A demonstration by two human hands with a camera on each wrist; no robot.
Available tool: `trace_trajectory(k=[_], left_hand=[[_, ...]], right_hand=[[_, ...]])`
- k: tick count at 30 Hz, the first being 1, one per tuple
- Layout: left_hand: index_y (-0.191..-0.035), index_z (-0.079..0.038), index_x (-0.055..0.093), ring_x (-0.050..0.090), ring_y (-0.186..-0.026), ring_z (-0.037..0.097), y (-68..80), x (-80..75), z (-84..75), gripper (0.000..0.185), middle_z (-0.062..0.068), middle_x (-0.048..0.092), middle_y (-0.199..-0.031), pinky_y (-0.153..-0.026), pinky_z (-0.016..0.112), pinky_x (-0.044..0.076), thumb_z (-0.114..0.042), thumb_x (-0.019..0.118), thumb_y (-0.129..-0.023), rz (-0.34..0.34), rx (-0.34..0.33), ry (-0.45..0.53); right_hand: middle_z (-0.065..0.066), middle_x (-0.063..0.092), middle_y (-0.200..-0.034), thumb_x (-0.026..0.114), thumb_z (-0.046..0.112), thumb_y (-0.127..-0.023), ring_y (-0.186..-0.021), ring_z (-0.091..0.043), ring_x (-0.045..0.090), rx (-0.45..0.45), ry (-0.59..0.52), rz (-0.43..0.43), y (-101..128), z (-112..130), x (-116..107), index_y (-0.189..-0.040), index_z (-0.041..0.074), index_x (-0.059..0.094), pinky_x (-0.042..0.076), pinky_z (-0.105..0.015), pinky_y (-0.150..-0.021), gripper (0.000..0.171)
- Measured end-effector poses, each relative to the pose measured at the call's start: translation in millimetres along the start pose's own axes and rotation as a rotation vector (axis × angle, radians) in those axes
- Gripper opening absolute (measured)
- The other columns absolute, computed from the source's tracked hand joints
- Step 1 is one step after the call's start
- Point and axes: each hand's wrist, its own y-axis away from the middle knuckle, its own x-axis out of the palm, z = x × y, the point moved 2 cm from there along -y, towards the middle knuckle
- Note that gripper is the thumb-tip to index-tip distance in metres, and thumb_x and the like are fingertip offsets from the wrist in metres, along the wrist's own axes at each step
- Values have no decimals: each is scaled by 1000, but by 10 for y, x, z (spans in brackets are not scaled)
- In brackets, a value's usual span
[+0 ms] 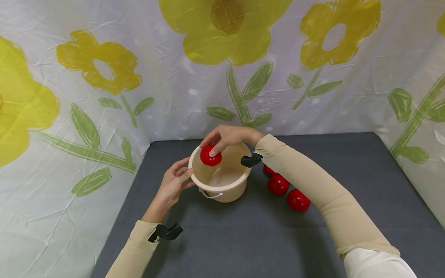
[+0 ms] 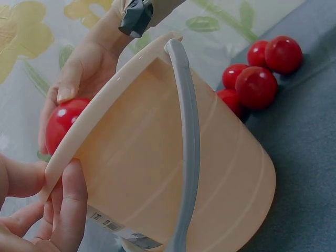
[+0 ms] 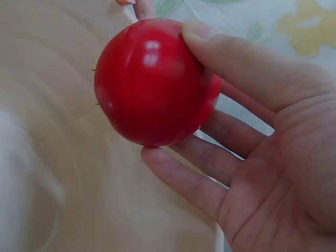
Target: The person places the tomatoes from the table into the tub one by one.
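Observation:
A cream plastic bucket (image 1: 227,192) stands upright on the dark cloth, its grey-white handle (image 2: 190,142) hanging down the side. My left hand (image 1: 172,181) pinches the left part of its rim, thumb on one side and fingers on the other, as the left wrist view shows. Over the bucket's mouth, my right hand (image 1: 229,138) grips a shiny red tomato (image 3: 155,84) between thumb and fingers. Small dark leaf tips stick out from the tomato's far side. In the head view this tomato overlaps the inner wall near the rim.
More red tomatoes (image 1: 298,200) lie on the dark cloth (image 1: 250,235) to the right of the bucket, some partly behind the right forearm. A white curtain (image 1: 167,100) printed with yellow flowers hangs at the back and sides.

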Motion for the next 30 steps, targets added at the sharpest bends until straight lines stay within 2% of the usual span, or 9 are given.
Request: trace_trajectory(k=[5,12,22,30], left_hand=[[-148,-10,41,65,-84,10,-3,8,-7,53,-1,59,-98,-68,25,60,-6,59,-98,-11,-1,-8],[-148,-9,41,65,-86,12,-2,13,-6,53,0,59,-98,-68,25,60,-5,59,-98,-15,-7,-3],[-148,-10,41,65,-88,14,-13,1,1,54,-1,58,-98,-68,26,60,-5,59,-98,-9,-11,-4],[-148,-9,41,64,-86,12,-9,3,9,54,-1,58,-96,-68,26,59,-5,59,-98,-9,-3,8]], right_hand=[[-5,64,-134,73,22,-89,-121,-19,62,18,1,31,-59,-35,41,-136,15,61,57,-34,-95,49],[-4,64,-134,72,22,-90,-119,-19,62,81,-28,81,-165,-78,123,-133,15,63,57,-35,-95,44],[-4,60,-134,71,21,-90,-113,-20,57,173,-4,180,-310,-105,230,-132,14,62,56,-36,-94,44],[-9,58,-138,68,14,-92,-116,-20,60,237,-116,222,-351,-266,348,-136,8,58,53,-41,-101,46]])
